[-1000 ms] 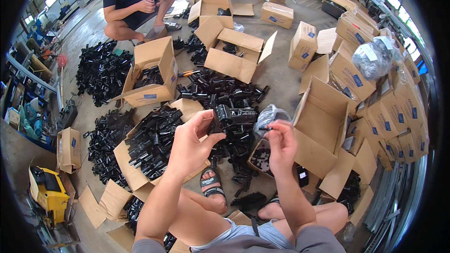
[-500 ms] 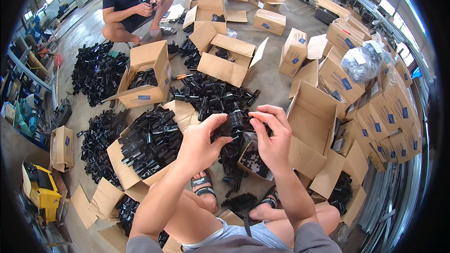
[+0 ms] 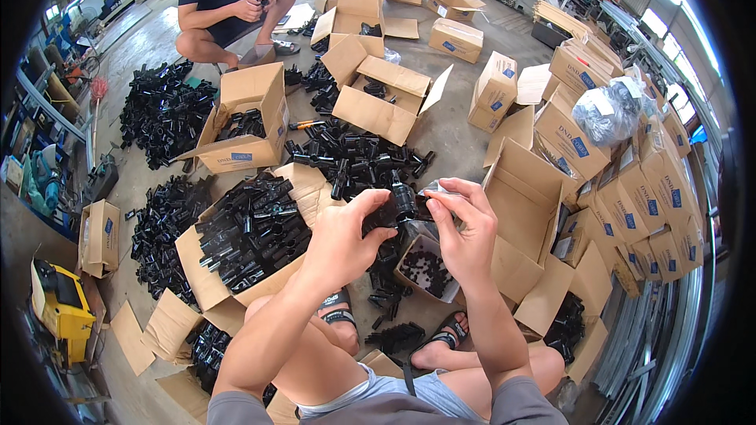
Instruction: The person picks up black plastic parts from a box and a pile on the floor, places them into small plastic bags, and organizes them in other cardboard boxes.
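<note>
My left hand [image 3: 340,242] is closed round a shiny black tubular plastic fitting [image 3: 404,200], held up in front of me. At its right end, my right hand [image 3: 468,224] pinches thumb and fingertips together; what sits between them is too small and hidden to name. Below my hands stands a small open box [image 3: 453,293] holding many small black round pieces [image 3: 426,271]. To the left of my knees, an open carton [image 3: 201,287] is filled with black tubular fittings [image 3: 250,228]. Loose black fittings [image 3: 358,149] lie heaped on the floor beyond my hands.
Across the heaps squats another person [image 3: 228,8], handling a small dark part. An open carton [image 3: 520,212] stands right of my hands. Stacked cartons [image 3: 638,189] and a plastic bag [image 3: 606,114] fill the right side. A yellow case [image 3: 64,311] sits far left.
The fitting in my left hand has turned to stand more upright. My right hand has shifted slightly right and down, staying close to its end. The view has tilted a little.
</note>
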`<act>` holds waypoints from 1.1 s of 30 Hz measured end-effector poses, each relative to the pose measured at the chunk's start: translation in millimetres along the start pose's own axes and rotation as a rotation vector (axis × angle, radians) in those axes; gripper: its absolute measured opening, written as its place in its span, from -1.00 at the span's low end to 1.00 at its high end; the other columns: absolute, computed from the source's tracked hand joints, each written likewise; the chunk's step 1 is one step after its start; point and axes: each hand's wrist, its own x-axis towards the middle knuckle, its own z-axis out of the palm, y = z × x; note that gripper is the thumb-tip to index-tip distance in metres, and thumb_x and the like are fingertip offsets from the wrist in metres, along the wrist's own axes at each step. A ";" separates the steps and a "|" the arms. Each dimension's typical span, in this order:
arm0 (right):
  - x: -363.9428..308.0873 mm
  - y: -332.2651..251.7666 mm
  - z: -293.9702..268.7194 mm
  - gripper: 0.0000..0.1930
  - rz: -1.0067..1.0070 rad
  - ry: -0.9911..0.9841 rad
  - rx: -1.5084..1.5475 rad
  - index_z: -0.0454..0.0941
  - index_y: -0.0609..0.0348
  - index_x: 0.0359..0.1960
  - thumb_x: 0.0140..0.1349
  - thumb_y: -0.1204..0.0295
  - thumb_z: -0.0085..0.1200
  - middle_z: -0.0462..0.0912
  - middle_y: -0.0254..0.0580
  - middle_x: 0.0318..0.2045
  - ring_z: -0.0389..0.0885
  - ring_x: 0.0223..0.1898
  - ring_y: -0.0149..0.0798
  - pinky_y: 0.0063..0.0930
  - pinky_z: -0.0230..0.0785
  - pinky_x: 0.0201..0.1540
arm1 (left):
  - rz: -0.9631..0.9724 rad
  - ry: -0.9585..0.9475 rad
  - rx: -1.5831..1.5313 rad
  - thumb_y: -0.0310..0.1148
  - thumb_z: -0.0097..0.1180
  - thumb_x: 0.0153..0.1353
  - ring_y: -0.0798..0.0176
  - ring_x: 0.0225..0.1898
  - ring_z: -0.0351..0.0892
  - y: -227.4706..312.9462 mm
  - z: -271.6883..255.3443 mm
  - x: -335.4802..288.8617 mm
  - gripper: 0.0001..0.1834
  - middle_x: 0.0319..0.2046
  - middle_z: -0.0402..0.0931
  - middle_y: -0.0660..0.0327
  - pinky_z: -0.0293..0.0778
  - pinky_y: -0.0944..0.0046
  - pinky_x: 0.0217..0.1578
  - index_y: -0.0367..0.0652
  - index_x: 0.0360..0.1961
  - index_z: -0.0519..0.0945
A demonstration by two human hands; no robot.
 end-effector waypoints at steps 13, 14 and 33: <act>-0.1 -9.8 -9.5 -0.41 -0.021 -0.169 0.078 0.59 0.17 0.24 0.10 0.54 0.42 0.68 -0.04 0.05 0.65 0.09 -0.05 -0.23 0.53 0.11 | -0.155 -0.086 -0.283 -0.64 0.38 0.14 0.21 0.01 0.71 -6.4 4.0 3.9 -0.46 -0.03 0.71 0.00 0.61 0.24 0.05 -0.31 0.17 0.53; -2.7 -0.6 -6.3 -0.41 -0.023 -0.162 0.082 0.59 0.17 0.24 0.10 0.54 0.42 0.68 -0.04 0.05 0.65 0.09 -0.05 -0.23 0.53 0.11 | -0.226 -0.127 -0.459 -0.69 0.35 0.17 0.32 0.01 0.67 -9.8 6.1 4.7 -0.43 -0.01 0.70 0.07 0.60 0.27 0.08 -0.29 0.22 0.50; -1.5 27.0 -12.7 -0.17 0.120 -0.353 0.364 0.22 0.12 0.49 0.19 0.66 0.35 0.69 0.02 0.05 0.77 -0.08 -0.26 -0.37 0.67 -0.10 | -0.420 -0.395 -0.731 -0.32 0.30 0.37 0.43 -0.18 0.66 -3.6 -0.5 15.7 -0.52 -0.18 0.65 0.25 0.62 0.44 -0.21 0.04 0.26 0.43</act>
